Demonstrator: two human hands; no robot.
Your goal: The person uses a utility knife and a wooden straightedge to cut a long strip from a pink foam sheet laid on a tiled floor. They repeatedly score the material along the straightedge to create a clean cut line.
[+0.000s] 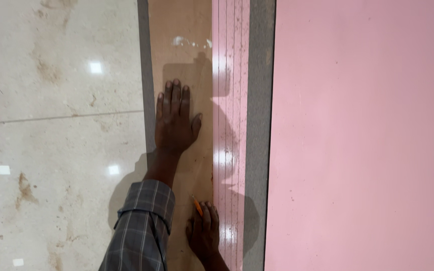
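Observation:
My left hand (176, 120) lies flat, fingers together, pressing on a long tan wooden strip (179, 55) that runs away from me. My right hand (204, 232) is closed around an orange pencil (197, 205), whose tip touches the strip's right edge. Beside that edge lies a glossy pink laminate strip (231, 100) marked with several thin lengthwise lines. A grey board edge (259, 125) runs along its right side. My left forearm wears a grey checked sleeve (141, 231).
A large pink laminate sheet (362, 135) covers the right half of the view. Glossy beige marble floor tiles (51, 125) with brown stains lie to the left. A thin grey edge (146, 75) borders the tan strip's left side.

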